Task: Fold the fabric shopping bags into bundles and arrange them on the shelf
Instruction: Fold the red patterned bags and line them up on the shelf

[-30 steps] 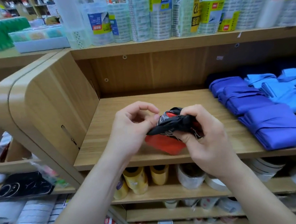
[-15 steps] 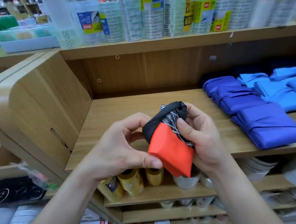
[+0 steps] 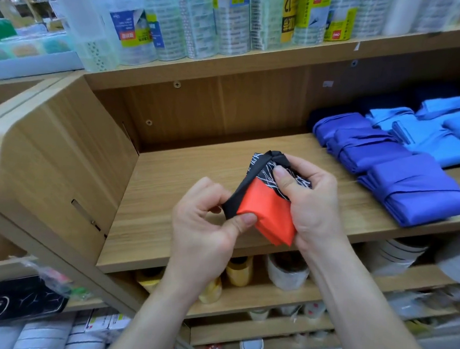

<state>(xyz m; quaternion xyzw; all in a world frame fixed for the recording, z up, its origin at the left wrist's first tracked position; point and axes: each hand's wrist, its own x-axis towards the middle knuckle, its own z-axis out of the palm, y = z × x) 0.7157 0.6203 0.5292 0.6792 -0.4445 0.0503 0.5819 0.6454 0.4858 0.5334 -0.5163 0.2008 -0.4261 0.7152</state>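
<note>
Blue bundles (image 3: 403,170) already sat at the shelf's (image 3: 196,172) right. Left hand (image 3: 206,227) and right hand (image 3: 311,207) both pinched the red-and-black bag (image 3: 264,206), mostly folded, above the shelf's bare stretch. Left to do, likely: finishing and placing it.

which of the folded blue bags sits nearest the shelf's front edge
The royal-blue bundle at front right; the other blue bundles all lie behind it.

Skin shows uncovered from the left hand (image 3: 206,227) and right hand (image 3: 313,210) all along the left forearm (image 3: 159,314) and right forearm (image 3: 363,314) to the lower edge of the view; both forearms are slender, and the thumbnails (image 3: 279,172) are short and plain
</note>
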